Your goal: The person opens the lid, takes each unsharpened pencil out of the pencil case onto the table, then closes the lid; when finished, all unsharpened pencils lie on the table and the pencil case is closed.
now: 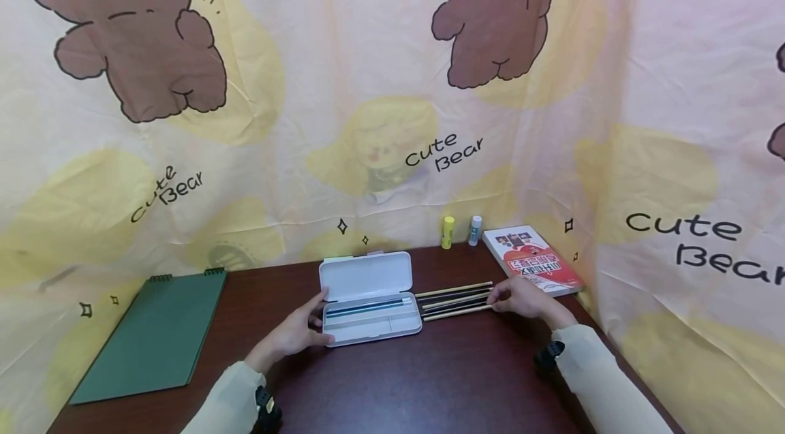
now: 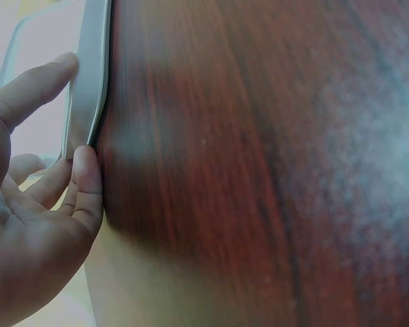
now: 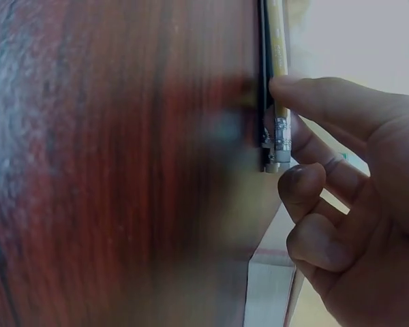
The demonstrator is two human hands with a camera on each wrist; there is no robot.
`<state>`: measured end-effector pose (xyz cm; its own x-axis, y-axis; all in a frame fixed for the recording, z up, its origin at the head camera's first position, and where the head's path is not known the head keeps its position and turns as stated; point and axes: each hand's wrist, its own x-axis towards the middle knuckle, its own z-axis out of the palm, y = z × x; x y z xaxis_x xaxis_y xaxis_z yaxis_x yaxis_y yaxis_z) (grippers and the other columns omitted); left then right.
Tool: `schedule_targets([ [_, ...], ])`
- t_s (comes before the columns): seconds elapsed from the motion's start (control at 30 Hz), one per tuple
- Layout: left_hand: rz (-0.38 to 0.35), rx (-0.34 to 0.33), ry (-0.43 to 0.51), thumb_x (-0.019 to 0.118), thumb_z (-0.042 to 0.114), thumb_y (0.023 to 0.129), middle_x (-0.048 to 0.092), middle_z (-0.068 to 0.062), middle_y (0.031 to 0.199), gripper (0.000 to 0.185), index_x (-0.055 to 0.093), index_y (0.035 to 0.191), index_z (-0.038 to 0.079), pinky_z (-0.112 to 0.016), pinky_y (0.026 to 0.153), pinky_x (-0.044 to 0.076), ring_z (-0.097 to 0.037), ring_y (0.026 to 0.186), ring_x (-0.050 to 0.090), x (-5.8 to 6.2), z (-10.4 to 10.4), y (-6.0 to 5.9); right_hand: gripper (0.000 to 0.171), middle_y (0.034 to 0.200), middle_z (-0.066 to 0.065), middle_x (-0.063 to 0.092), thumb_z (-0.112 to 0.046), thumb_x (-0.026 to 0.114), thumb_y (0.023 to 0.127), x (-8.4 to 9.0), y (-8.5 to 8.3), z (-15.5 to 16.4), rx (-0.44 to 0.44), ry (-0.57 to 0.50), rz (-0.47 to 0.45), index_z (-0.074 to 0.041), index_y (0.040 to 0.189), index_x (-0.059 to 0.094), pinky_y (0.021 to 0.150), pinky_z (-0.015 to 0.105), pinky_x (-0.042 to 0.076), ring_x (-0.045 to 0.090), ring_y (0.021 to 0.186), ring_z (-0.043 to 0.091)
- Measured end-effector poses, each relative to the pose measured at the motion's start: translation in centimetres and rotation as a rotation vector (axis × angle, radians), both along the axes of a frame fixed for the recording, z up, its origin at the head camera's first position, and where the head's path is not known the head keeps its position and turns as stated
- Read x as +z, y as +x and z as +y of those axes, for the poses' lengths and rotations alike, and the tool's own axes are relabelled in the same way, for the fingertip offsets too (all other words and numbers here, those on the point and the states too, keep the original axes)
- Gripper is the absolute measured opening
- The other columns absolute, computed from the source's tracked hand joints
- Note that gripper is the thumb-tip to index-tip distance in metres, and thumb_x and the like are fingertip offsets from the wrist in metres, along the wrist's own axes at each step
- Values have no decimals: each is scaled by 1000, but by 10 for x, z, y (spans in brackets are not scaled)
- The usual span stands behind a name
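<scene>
The right hand [image 1: 520, 298] had its fingers [image 3: 307, 99] pinched on the eraser ends of the row of slim wooden pencils [image 1: 454, 300], whose long axis ran leftward along the dark bench [image 1: 429, 379] toward the open white plastic pencil case [image 1: 370, 299], steadied by the left hand [image 1: 298, 332] with fingers spread.

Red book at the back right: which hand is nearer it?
Right. The right hand rests on the pencils just before the red book; the left hand holds the pencil case, farther left.
</scene>
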<state>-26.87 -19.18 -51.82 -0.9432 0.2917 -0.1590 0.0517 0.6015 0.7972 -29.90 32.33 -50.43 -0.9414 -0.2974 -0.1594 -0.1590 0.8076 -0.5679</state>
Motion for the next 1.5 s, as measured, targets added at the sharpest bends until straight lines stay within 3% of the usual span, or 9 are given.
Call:
schedule_targets([
  [0.4, 1, -8, 4, 87, 23, 77, 52, -9, 145, 105, 23, 160, 28, -37, 88, 45, -21, 107, 52, 0, -1, -1, 13, 100, -3, 74, -12, 76, 87, -2, -1, -3, -27, -9, 35, -18, 99, 77, 89, 45, 47, 58, 90, 18],
  [0.63, 13, -25, 7, 87, 23, 77, 51, -11, 147, 105, 22, 160, 25, -35, 86, 44, -22, 107, 51, 0, -1, -1, 13, 102, -3, 73, -15, 73, 90, 2, -2, -10, -56, -41, 2, -19, 101, 77, 87, 40, 45, 57, 91, 19],
  [0.87, 11, -26, 5, 86, 22, 78, 51, -12, 147, 105, 22, 160, 24, -34, 86, 44, -22, 107, 51, 2, -1, 1, 14, 100, -4, 73, -19, 70, 93, 7, -6, -22, -13, -87, 12, -17, 105, 75, 82, 36, 46, 58, 90, 19],
  [1.2, 9, -18, 7, 87, 22, 77, 52, -10, 145, 105, 22, 160, 26, -35, 85, 45, -22, 107, 51, -1, -1, 0, 18, 100, -8, 72, -24, 70, 93, 16, -13, -50, 21, -90, 53, -18, 110, 74, 90, 41, 47, 59, 95, 17],
  [1.5, 15, -23, 0, 87, 23, 76, 51, -11, 146, 106, 22, 160, 25, -36, 87, 45, -21, 107, 51, -1, -2, 1, 21, 100, -9, 72, -25, 70, 94, 18, -19, -76, 85, -117, 63, -16, 112, 73, 87, 37, 47, 59, 93, 15],
])
